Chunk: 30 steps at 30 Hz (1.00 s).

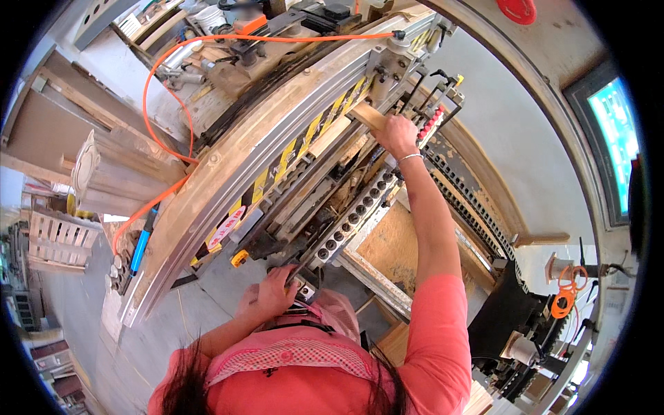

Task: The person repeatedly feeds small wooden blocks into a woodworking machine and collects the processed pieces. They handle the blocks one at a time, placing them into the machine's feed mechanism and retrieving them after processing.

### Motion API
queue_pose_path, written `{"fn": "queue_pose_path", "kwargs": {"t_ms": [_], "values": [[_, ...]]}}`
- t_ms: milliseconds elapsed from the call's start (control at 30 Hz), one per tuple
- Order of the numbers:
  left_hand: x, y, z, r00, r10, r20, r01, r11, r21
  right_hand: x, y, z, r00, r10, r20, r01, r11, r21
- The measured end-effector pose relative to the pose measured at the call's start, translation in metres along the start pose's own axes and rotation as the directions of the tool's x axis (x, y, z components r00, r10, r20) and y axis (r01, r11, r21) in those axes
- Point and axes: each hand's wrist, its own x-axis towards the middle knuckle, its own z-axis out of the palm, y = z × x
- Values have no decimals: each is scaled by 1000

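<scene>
My right hand point(400, 137) reaches far forward over the machine, a bracelet at its wrist. Its fingers are closed on the end of a short, flat wooden piece point(368, 115), which points up and left toward the striped rail. Close to my body, my left hand point(275, 294) is at the near end of the machine bed, fingers curled against a dark edge; what they grip is partly hidden. Between the hands runs a metal bar with a row of round black holes point(356, 218). Beside it lies a pale wooden strip point(330, 136) along the yellow-and-black striped rail point(297, 149).
An orange air hose point(146, 104) loops over the long machine beam, and a blue-handled air gun point(140, 250) hangs at its near end. Black cable chains point(460, 197) run on the right, near a lit screen point(614, 131). Red buttons point(432, 123) sit beyond my right hand.
</scene>
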Motion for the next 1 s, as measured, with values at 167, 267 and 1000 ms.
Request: {"fn": "queue_pose_path", "kwargs": {"t_ms": [167, 267, 1000], "values": [[0, 1, 0, 1000, -14, -20, 15, 999, 52, -3, -5, -12, 996, 43, 81, -46, 998, 42], [2, 15, -7, 999, -43, -14, 44, 998, 35, -4, -3, -9, 998, 43, 50, -44, 999, 21], [-4, -42, 21, 979, 204, -4, -204, 978, -31, -63, -54, -13, 915, 223, -335, -171, 969, 179]]}}
